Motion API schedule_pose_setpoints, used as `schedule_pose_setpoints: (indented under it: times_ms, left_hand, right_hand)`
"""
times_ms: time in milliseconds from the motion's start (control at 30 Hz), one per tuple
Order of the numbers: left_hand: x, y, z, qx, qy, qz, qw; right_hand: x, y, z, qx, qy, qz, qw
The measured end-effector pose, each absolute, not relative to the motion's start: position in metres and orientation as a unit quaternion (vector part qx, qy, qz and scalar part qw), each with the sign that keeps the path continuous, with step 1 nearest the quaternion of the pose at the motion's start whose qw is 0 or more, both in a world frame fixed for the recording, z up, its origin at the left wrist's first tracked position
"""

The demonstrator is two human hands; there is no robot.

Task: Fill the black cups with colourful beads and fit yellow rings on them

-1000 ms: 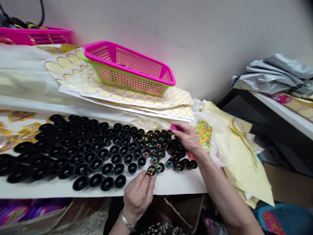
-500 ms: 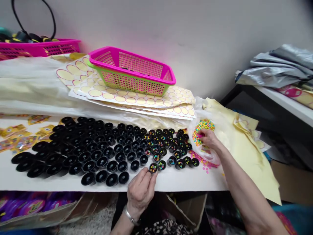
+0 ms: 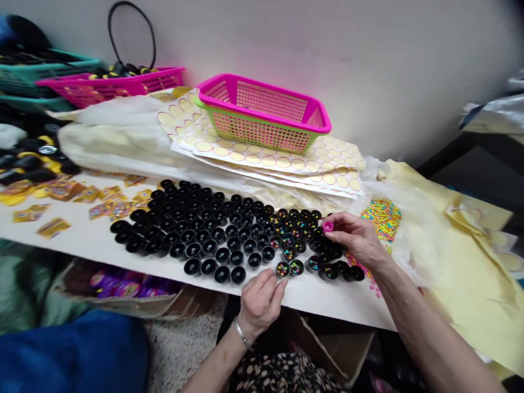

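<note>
Rows of small black cups (image 3: 222, 255) stand on the white table (image 3: 303, 295). Those toward the right hold colourful candies. My left hand (image 3: 262, 300), with a bracelet at the wrist, has its fingers closed at the near edge of a candy-filled cup (image 3: 283, 269). Between the thumb and fingers of my right hand (image 3: 354, 237) is a small pink cup (image 3: 328, 226), raised over the right-hand black cups. What the pink cup holds is too small to tell. Behind that hand a clear bag (image 3: 413, 229) holds many multicoloured candies (image 3: 382, 218).
A pink and green basket (image 3: 262, 128) rests on sticker sheets (image 3: 262, 158) at the back. Yellow packets (image 3: 110, 204) lie left. More baskets (image 3: 118, 87) stand back left. Yellow paper (image 3: 462, 295) covers the right side. Open cardboard boxes (image 3: 188, 305) sit below the table edge.
My right hand has come out of the candy bag and moved left over the black cups with the pink cup. The view has shifted left. My left hand stays at the same cup.
</note>
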State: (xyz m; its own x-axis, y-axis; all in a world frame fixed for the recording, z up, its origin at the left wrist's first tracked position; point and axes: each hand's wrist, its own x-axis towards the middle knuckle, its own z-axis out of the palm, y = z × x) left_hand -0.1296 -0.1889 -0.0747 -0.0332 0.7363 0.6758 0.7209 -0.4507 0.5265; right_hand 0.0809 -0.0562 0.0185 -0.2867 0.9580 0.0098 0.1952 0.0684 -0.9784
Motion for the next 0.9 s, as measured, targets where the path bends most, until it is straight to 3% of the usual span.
schedule_pose_setpoints:
  times_ms: [100, 300, 433, 567, 767, 900]
  left_hand:
    - [-0.129, -0.188, -0.076, 0.701, 0.526, 0.482, 0.019]
    - [-0.128, -0.188, -0.077, 0.702, 0.534, 0.471, 0.004]
    - [-0.128, -0.190, -0.077, 0.703, 0.535, 0.469, -0.002]
    - [-0.128, -0.190, -0.079, 0.703, 0.539, 0.464, -0.003]
    - [-0.128, -0.190, -0.079, 0.706, 0.534, 0.465, -0.004]
    - [-0.127, -0.190, -0.081, 0.705, 0.538, 0.462, 0.003]
  right_hand:
    - [0.038, -0.051, 0.016, -0.402, -0.714, 0.481, 0.312]
    - [-0.009, -0.028, 0.013, -0.334, -0.907, 0.214, 0.140]
    - [-0.024, -0.026, 0.021, -0.294, -0.953, 0.071, 0.023]
    - [-0.036, -0.029, 0.024, -0.266, -0.964, 0.003, -0.032]
    - [-0.036, -0.033, 0.035, -0.273, -0.962, -0.002, -0.002]
    - [0.020, -0.030, 0.027, -0.372, -0.905, 0.107, 0.175]
